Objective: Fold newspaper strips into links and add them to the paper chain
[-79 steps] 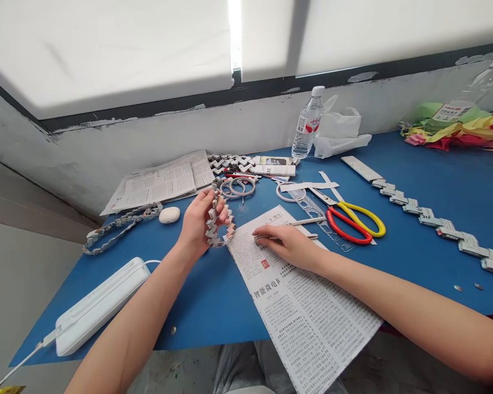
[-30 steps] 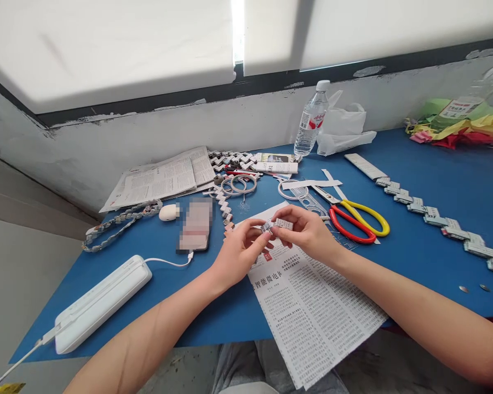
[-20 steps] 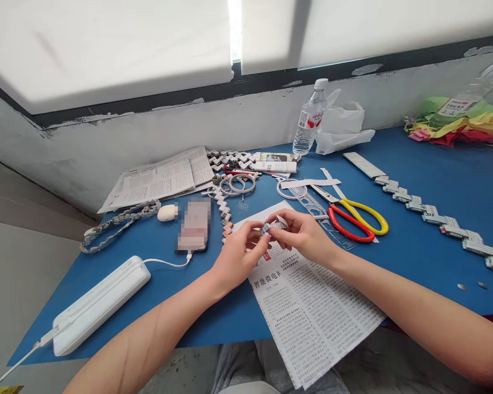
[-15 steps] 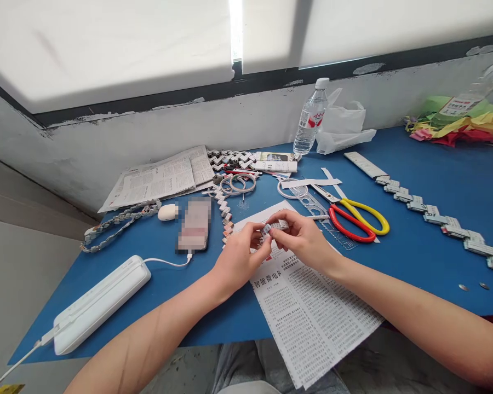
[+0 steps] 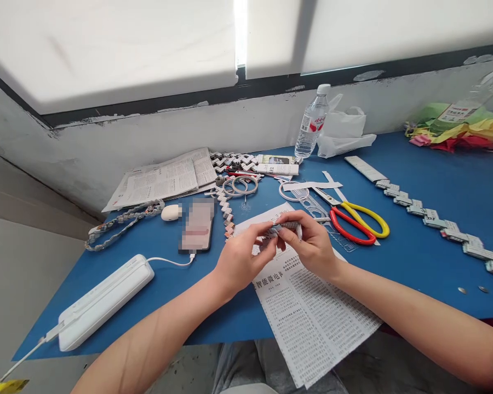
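Both my hands meet over a newspaper sheet [image 5: 312, 317] that hangs past the near edge of the blue table [image 5: 414, 257]. My left hand [image 5: 242, 257] and my right hand [image 5: 308, 243] pinch a small folded newspaper strip [image 5: 285, 229] between their fingertips, a little above the sheet. A woven paper chain [image 5: 225, 210] lies just left of my hands, next to a phone [image 5: 197, 224] on a cable.
Red-and-yellow scissors [image 5: 353, 219], a clear ruler and paper rings [image 5: 240, 185] lie beyond my hands. A long folded paper chain [image 5: 435, 219] runs along the right. A white power bank [image 5: 102, 301] sits near left. Water bottle [image 5: 311, 123], plastic bag and newspapers [image 5: 164, 178] stand at the back.
My left hand put down the curled paper chain and joined my right hand on the small strip. The phone now shows. Over the last second both hands turned the strip slightly.
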Demonstrator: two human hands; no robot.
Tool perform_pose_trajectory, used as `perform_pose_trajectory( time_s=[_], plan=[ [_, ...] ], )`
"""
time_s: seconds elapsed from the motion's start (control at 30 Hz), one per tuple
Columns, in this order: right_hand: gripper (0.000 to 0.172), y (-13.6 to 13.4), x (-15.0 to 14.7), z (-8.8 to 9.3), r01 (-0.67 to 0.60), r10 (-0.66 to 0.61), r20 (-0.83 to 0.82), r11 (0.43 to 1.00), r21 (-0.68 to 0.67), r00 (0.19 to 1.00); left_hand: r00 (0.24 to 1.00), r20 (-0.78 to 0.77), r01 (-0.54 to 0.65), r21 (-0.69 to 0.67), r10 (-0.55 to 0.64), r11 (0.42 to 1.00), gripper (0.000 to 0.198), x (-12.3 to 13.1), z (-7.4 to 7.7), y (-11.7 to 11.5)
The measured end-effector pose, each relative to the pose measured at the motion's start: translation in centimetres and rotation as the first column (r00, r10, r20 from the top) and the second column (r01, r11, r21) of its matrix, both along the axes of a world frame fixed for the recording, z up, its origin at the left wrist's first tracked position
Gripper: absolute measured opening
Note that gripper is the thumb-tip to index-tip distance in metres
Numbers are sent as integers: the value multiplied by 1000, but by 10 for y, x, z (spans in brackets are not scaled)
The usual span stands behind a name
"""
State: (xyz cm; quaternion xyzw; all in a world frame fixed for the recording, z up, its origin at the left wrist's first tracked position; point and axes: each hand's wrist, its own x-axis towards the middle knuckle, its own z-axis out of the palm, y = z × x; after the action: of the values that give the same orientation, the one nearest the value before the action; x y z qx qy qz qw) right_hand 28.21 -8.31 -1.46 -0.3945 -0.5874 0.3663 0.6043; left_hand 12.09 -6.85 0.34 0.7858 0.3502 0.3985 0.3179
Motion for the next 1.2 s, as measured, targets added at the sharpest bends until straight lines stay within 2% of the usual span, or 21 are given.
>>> perform_pose_trajectory(
  time_s=[0.2, 0.33, 0.43, 0.5, 0.57, 0.67, 0.77, 0.9, 1.03, 1.2],
  plan=[
    [15, -3, 2, 1, 21, -29, 97, 996, 85, 995, 996, 64, 51, 222, -66, 974, 22, -6, 4, 2],
    [9, -4, 4, -1, 1, -21, 155, 992, 129, 988, 993, 92, 50, 222, -71, 974, 18, -6, 6, 0],
    [7, -4, 5, -3, 0, -28, 186, 989, 149, 982, 989, 130, 50, 108, -64, 993, 13, -5, 10, -1],
    [8, -4, 6, -3, -2, -29, 225, 991, 137, 974, 987, 148, 65, -38, -59, 997, 9, -4, 13, 0],
    [10, -3, 7, -2, -5, -22, 275, 995, 98, 961, 983, 175, 89, -203, -53, 975, 7, -5, 16, 4],
    [12, -3, 9, 1, 0, 3, 327, 1000, -10, 945, 969, 245, 149, -434, -43, 889, 13, -7, 18, 13],
    [15, -1, 11, 3, -25, 53, 243, 992, -120, 968, 954, 299, 196, -592, -13, 782, 19, -8, 18, 21],
    [17, 2, 12, 4, -141, 154, 48, 968, -207, 987, 946, 323, 213, -657, 15, 723, 24, -8, 16, 25],
    [18, 2, 12, 7, -284, 287, -25, 925, -254, 958, 946, 322, 213, -676, 23, 705, 26, -9, 16, 25],
    [13, 1, 10, 9, -284, 288, -19, 927, -247, 957, 946, 325, 247, -688, -14, 682, 24, -9, 15, 26]
  ],
)
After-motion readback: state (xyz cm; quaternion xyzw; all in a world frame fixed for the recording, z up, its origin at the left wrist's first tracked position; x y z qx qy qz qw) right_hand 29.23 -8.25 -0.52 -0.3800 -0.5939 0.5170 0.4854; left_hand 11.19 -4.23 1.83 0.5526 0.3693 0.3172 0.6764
